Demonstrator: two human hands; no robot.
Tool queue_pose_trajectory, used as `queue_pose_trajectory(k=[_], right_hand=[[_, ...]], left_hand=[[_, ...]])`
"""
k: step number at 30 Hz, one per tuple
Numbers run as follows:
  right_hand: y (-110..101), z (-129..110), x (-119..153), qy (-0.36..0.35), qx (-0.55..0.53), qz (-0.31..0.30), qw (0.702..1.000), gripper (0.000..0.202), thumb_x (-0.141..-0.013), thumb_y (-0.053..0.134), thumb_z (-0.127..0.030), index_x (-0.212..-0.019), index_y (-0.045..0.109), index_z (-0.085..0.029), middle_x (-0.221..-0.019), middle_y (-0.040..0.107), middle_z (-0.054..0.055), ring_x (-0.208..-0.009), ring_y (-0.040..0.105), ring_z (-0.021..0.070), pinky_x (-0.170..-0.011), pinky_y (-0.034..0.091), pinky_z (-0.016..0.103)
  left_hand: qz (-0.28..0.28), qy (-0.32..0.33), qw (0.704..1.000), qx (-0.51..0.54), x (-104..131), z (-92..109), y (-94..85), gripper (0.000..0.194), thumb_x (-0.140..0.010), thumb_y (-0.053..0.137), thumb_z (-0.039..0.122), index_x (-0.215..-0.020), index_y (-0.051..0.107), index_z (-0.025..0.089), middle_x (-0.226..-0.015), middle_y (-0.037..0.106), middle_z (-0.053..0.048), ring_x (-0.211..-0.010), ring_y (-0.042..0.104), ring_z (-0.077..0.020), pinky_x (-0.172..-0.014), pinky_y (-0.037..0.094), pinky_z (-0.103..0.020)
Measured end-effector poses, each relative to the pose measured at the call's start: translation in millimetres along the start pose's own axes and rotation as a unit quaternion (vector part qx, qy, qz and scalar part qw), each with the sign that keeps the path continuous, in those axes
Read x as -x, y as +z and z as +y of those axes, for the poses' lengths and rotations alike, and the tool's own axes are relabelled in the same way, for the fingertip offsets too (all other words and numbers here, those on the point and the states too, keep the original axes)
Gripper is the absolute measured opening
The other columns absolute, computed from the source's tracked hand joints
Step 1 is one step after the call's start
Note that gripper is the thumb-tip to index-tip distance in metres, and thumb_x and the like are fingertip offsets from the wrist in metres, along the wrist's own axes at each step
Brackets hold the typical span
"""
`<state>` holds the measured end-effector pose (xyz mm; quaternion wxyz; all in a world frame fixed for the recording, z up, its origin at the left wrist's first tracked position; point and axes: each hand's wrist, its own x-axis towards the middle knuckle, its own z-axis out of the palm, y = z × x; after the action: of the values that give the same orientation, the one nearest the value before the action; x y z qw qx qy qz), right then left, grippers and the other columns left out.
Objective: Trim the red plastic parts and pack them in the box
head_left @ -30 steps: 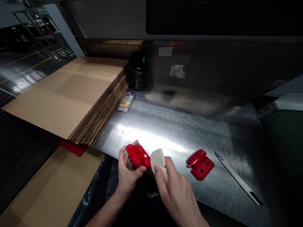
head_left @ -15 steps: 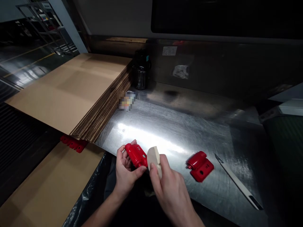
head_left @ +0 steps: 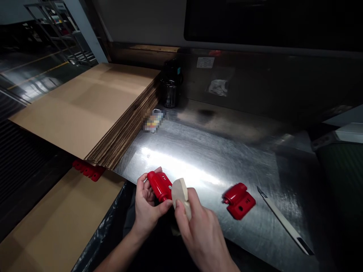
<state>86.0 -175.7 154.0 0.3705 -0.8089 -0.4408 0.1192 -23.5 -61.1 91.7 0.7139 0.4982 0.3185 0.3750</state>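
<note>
My left hand (head_left: 147, 204) grips a red plastic part (head_left: 159, 186) at the near edge of the metal table (head_left: 215, 151). My right hand (head_left: 198, 230) holds a beige pad (head_left: 180, 192) pressed against the right end of that red part. A second red plastic part (head_left: 239, 200) lies on the table to the right of my hands, apart from them.
A thin white-handled blade (head_left: 285, 223) lies at the right. A stack of flat cardboard sheets (head_left: 85, 105) covers the left, with red parts (head_left: 87, 170) under its edge. A dark jar (head_left: 170, 88) stands at the back. More cardboard (head_left: 56, 226) lies at lower left.
The beige pad has slid left along the red part, and both hands have shifted slightly left. The other red part and blade stay put.
</note>
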Motion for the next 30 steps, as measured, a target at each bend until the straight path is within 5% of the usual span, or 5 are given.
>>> queue_pose_trajectory(k=[20, 26, 30], right_hand=[[5, -7, -3, 0.001, -0.014, 0.001, 1.000, 0.012, -0.105, 0.040, -0.027, -0.096, 0.048, -0.025, -0.046, 0.051, -0.010, -0.031, 0.054, 0.0202, -0.036, 0.029, 0.031], [4, -3, -5, 0.074, 0.007, -0.081, 0.994, 0.022, -0.106, 0.035, -0.036, -0.101, 0.051, -0.023, -0.052, 0.058, -0.004, -0.040, 0.061, 0.0235, -0.043, 0.031, 0.031], [-8, 33, -36, 0.170, 0.063, -0.089, 0.979, 0.030, -0.107, 0.036, -0.038, -0.112, 0.058, -0.018, -0.070, 0.069, 0.006, -0.062, 0.071, 0.0283, -0.052, 0.040, 0.031]], left_hand=[[0.006, 0.004, 1.000, 0.002, -3, 5, -3.8, 0.092, -0.065, 0.103, 0.026, -0.136, 0.046, 0.022, -0.154, 0.059, -0.023, -0.127, 0.072, -0.0269, -0.099, 0.063, -0.028], [0.013, -0.023, 0.999, 0.042, -5, 6, -7.7, 0.093, -0.064, 0.104, 0.029, -0.138, 0.049, 0.021, -0.153, 0.061, -0.023, -0.127, 0.072, -0.0301, -0.098, 0.063, -0.030], [0.003, -0.063, 0.993, 0.102, -5, 12, -8.1, 0.093, -0.068, 0.099, 0.051, -0.140, 0.049, 0.017, -0.147, 0.065, -0.026, -0.136, 0.065, -0.0427, -0.108, 0.060, -0.051]])
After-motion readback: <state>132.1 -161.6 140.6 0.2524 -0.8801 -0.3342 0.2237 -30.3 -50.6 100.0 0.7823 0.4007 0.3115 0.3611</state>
